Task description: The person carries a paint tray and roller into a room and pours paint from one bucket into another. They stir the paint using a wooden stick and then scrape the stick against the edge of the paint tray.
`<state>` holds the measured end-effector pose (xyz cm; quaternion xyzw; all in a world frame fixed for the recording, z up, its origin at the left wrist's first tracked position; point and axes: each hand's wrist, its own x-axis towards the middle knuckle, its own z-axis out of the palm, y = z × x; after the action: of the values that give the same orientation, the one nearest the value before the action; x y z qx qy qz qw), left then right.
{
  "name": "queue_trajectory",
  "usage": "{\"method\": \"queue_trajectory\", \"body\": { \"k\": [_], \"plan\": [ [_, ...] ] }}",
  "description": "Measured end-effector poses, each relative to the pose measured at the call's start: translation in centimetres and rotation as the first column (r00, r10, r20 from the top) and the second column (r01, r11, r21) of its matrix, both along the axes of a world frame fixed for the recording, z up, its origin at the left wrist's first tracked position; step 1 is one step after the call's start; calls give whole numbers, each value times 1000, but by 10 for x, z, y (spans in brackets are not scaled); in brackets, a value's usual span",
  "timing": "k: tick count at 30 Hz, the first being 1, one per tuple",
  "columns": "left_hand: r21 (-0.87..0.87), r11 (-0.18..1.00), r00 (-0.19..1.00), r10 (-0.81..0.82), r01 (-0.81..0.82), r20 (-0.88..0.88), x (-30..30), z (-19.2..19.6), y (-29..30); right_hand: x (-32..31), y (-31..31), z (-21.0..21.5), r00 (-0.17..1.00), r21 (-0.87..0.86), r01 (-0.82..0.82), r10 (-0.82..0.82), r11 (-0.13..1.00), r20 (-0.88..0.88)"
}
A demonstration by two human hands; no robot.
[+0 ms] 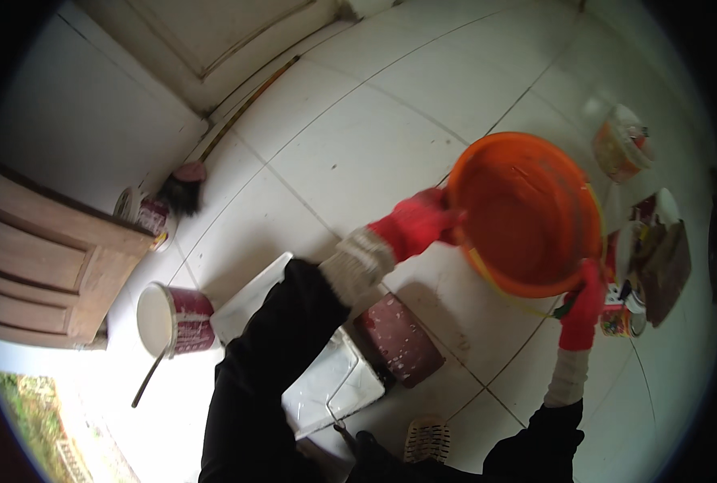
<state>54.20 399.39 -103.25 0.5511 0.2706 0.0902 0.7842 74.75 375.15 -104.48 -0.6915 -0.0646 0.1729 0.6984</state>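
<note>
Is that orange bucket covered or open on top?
Open: no lid covers the orange bucket, and its inside shows plainly. Whether there is any liquid in it, I cannot tell.

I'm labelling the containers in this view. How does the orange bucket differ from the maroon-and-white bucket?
Colour: the orange bucket is orange inside, while the maroon-and-white bucket is pale inside with maroon on its outer wall.
Support: the left hand and right hand, both red-gloved, hold the orange bucket by its rim; the maroon-and-white bucket stands on the tiled floor.
Shared: both are round and open-topped.
</note>
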Motion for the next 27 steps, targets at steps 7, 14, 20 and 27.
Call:
{"method": "queue_trajectory", "body": {
  "k": [7, 14, 20, 27],
  "plan": [
    [508, 854, 973, 6, 116, -232, 92, 15, 23, 42, 13, -26, 993, 94, 112, -116, 989, 35],
    [468, 833, 955, 237, -295, 180, 170, -47, 3, 126, 24, -86, 976, 117, 32, -57, 993, 211],
    [589, 788, 960, 7, -178, 281, 115, -23, -116, 225, 29, -79, 493, -538, 244, 374, 807, 785],
    [419, 851, 935, -202, 316, -292, -164, 43, -125, 288, 48, -97, 513, -682, 229, 509, 695, 691]
  ]
}}
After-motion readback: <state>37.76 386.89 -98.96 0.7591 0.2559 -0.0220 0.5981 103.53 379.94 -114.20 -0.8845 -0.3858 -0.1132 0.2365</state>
